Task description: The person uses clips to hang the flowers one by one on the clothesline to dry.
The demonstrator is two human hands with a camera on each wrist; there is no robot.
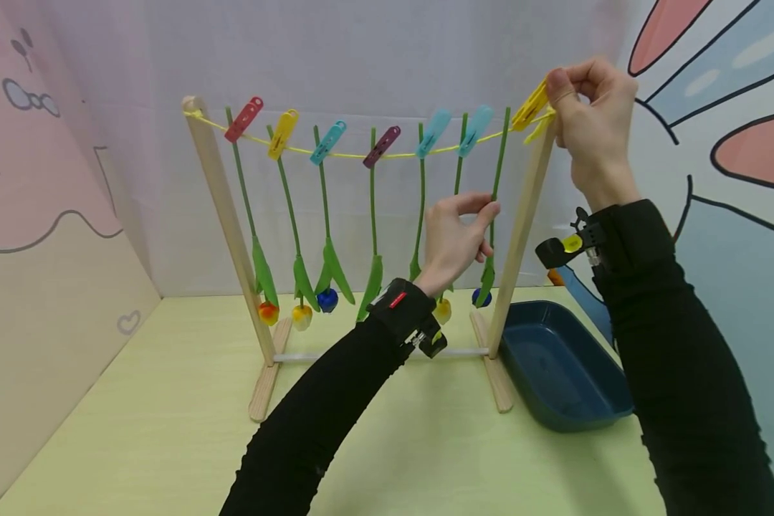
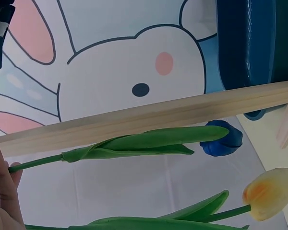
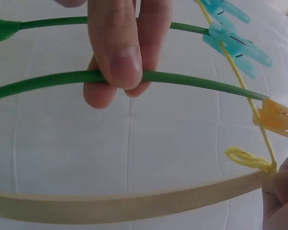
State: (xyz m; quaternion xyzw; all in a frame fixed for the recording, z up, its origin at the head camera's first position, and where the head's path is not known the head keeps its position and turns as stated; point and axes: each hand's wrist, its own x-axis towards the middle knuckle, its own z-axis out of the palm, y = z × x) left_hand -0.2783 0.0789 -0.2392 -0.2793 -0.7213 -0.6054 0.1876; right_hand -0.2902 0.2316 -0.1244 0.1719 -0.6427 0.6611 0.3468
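My left hand (image 1: 454,240) pinches the green stem (image 3: 197,82) of an artificial blue tulip (image 2: 223,140) between thumb and fingers. That tulip hangs bloom down, its stem crossing the yellow string (image 1: 419,155) near the rack's right post. Up at that end, my right hand (image 1: 598,122) pinches a yellow clothespin (image 1: 529,107) by its upper end. In the right wrist view the clothespin's tip is right at the stem's end and the string. Other upside-down tulips hang along the string from red (image 1: 244,120), yellow (image 1: 283,134), blue (image 1: 327,142), purple (image 1: 381,147) and light blue clothespins (image 1: 433,134).
The wooden rack (image 1: 522,236) stands on a pale yellow table (image 1: 135,401). A dark blue basin (image 1: 567,373) sits beside its right foot. Behind hangs a white cloth (image 1: 361,57), and a wall with cartoon drawings (image 1: 735,143) rises at the right.
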